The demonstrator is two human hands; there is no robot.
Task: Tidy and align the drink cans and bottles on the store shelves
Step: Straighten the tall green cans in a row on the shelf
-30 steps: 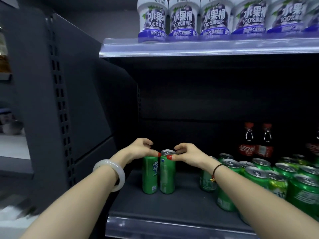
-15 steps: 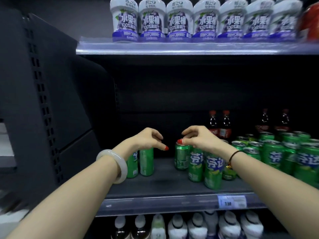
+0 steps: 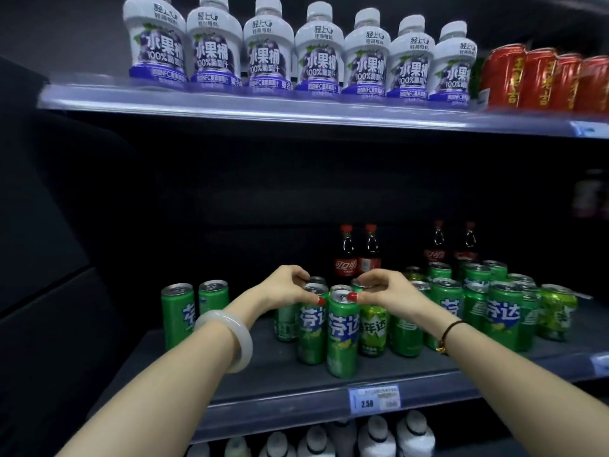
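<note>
Several slim green soda cans stand crowded on the middle shelf [image 3: 296, 399]. My left hand [image 3: 286, 286] pinches the top rim of one green can [image 3: 311, 328] in the cluster's front left. My right hand [image 3: 382, 288] pinches the rim of the front green can [image 3: 342, 338] right beside it; the two cans touch. Two more green cans [image 3: 176, 316] stand apart as a pair at the shelf's left. More green cans [image 3: 501, 311] fill the right side, unevenly placed.
Cola bottles [image 3: 346, 255] stand at the back behind the cans. The upper shelf carries white and purple juice bottles [image 3: 268, 57] and red cans [image 3: 540, 79]. White bottle tops [image 3: 377, 433] show on the shelf below. A price tag [image 3: 374, 399] is on the shelf's front rail.
Both hands left the pair of cans at the left and moved right to the crowded cluster, where each now pinches a can's rim. The view has shifted right and up.
</note>
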